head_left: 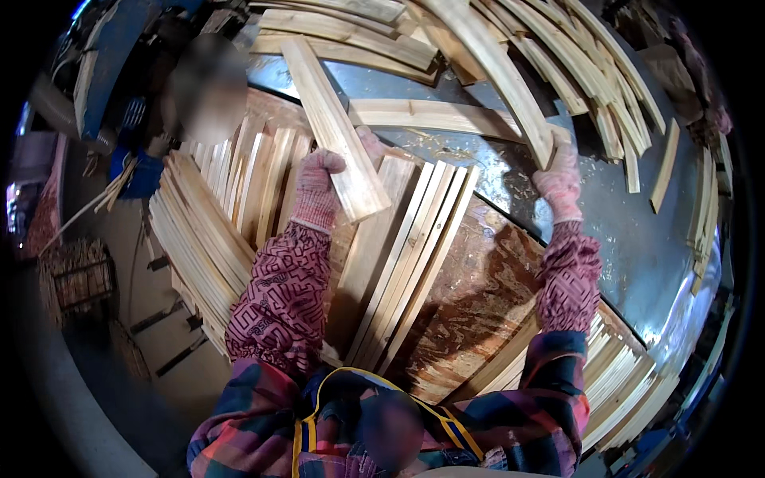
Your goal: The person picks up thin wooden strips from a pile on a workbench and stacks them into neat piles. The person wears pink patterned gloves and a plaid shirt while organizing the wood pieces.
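Note:
My left hand [317, 185], in a pink knit glove, is closed on the edge of a flat pale wooden board [331, 119]. The board slants up and away from me, its near end over a row of stacked boards [418, 247]. Pink glove fabric also shows past the board's other edge. In a matching glove, my right hand [558, 183] grips the near end of a long wooden plank [498, 76], which runs away to the upper left. Another plank [434, 117] lies crosswise on the grey metal tabletop [621, 231] between the two.
Loose planks [590, 72] are heaped at the far right, with more boards [343, 36] at the far side. Rows of boards [199, 231] stand at left and more [621, 390] at lower right, around a worn brown panel [478, 287]. Another person [151, 159] is at upper left.

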Tool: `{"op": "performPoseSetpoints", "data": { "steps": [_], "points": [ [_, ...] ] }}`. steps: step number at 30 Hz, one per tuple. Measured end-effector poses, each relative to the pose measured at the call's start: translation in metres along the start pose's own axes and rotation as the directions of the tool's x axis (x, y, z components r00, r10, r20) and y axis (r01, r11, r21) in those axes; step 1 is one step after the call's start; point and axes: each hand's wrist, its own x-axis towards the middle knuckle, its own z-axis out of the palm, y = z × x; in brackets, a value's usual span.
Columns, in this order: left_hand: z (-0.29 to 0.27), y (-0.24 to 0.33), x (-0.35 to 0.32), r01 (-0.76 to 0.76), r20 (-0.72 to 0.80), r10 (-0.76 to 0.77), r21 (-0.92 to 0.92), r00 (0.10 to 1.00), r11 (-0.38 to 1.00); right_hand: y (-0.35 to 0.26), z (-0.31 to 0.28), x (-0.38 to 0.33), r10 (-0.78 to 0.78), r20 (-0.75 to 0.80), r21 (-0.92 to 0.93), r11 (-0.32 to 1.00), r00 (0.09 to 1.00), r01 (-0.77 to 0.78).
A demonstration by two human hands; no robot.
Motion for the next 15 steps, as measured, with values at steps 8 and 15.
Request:
{"op": "performPoseSetpoints", "data": {
  "steps": [8,15],
  "points": [
    [-0.011,0.014,-0.067,0.11,-0.342,0.118,0.578,0.932,0.809,-0.042,0.019,0.076,-0.066,0.264,-0.392,0.904,0.962,0.169],
    [-0.052,-0.037,-0.154,0.104,-0.332,0.191,0.698,0.924,0.709,-0.057,-0.105,-0.01,-0.117,0.182,-0.462,0.866,0.976,0.19]
  ]
}}
